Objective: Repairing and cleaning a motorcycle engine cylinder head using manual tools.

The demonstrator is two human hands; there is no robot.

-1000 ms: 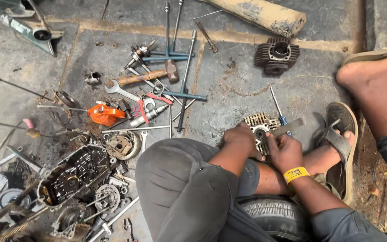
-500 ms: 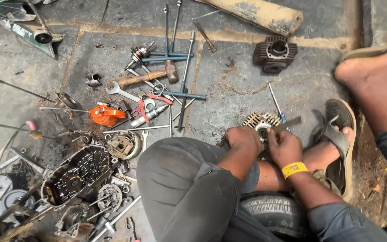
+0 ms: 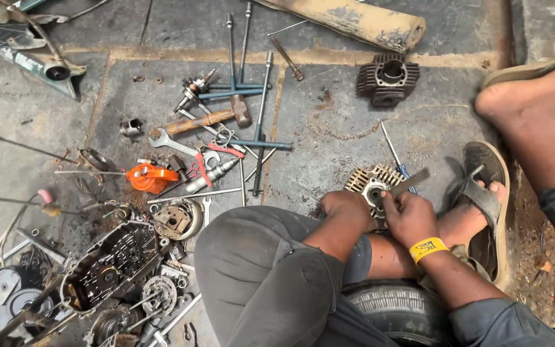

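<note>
Down near the right side of the concrete floor (image 3: 329, 122), both hands are working on a finned cylinder head (image 3: 372, 183) lying just in front of the person's knee. Left hand (image 3: 345, 207) is gripping the head's near left edge, fingers curled tight round it, steadying it. Right hand (image 3: 407, 215) is closing its fingers around a flat metal blade (image 3: 410, 182), thumb on top, the blade slanting up to the right with its lower end meeting the round centre of the head. A yellow wristband (image 3: 428, 248) is sitting on the right wrist. A blue-handled screwdriver (image 3: 396, 156) is lying just behind the head, tip pointing toward the far edge of the floor. A sandalled foot (image 3: 483, 193) is resting right of the hands; another person's bare foot (image 3: 534, 96) is showing at the right edge. A dark finned cylinder (image 3: 388, 77) is standing well apart toward the far right of the floor, beside a rusty yellowish pipe (image 3: 354, 22) at the far edge. Mid-floor, a wooden-handled hammer (image 3: 210, 119), spanners and long T-handle wrenches (image 3: 252, 115) are lying in a heap, with an orange part (image 3: 150, 178) just left of them. An open engine case (image 3: 110, 263) is sitting at the near left corner among gears. A tyre (image 3: 393, 311) is lying under the person's legs.
</note>
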